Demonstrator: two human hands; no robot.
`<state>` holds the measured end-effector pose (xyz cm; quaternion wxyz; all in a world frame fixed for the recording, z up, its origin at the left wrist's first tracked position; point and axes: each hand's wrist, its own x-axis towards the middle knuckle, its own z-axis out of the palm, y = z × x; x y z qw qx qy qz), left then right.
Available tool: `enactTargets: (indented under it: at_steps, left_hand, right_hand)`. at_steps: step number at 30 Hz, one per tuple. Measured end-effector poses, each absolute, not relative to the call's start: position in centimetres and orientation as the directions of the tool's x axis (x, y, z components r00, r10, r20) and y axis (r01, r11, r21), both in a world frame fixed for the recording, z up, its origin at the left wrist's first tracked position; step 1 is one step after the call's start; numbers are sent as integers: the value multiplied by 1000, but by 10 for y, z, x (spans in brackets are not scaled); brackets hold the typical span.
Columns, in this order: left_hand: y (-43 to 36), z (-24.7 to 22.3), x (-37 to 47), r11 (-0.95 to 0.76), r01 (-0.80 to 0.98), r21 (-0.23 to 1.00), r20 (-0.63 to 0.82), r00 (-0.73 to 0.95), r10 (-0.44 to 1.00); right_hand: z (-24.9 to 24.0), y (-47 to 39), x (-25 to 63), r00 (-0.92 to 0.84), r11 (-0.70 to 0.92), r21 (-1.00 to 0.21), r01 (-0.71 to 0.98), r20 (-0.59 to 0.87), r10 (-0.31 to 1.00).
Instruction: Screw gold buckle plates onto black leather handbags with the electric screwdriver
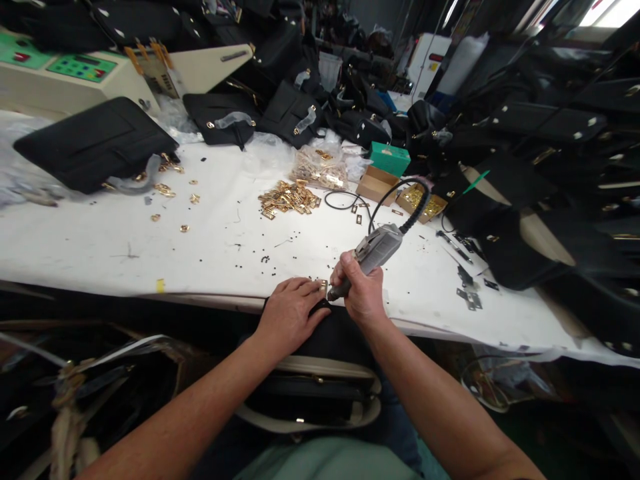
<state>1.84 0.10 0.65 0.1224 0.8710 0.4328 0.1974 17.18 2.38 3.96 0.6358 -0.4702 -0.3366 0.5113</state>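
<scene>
My right hand (pixel 364 288) is wrapped round a grey electric screwdriver (pixel 381 247), its dark tip pointing down and left. The tip is close to a small gold metal plate (pixel 324 287) at the fingertips of my left hand (pixel 293 310). That left hand grips the edge of a black handbag (pixel 333 333), its fingers over the top and the thumb apart. The bag rests on my lap against the table edge, its pale-rimmed mouth open toward me. Whether the screwdriver touches a screw is hidden.
On the white table (pixel 225 240) lie a heap of gold fittings (pixel 287 199) and scattered black bits. A small box of gold screws (pixel 423 202) stands right of the cable (pixel 345 200). Black bags (pixel 95 143) crowd the back and the right, near a beige machine (pixel 115 80).
</scene>
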Motion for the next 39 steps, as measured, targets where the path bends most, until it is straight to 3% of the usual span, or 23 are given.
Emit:
enactTargets:
  at_steps: [39]
  left_hand:
    - [-1,9,18,-604,700,380,255,549,796]
  right_hand:
    - [59,28,163,287,76,-938,-337,-26,958]
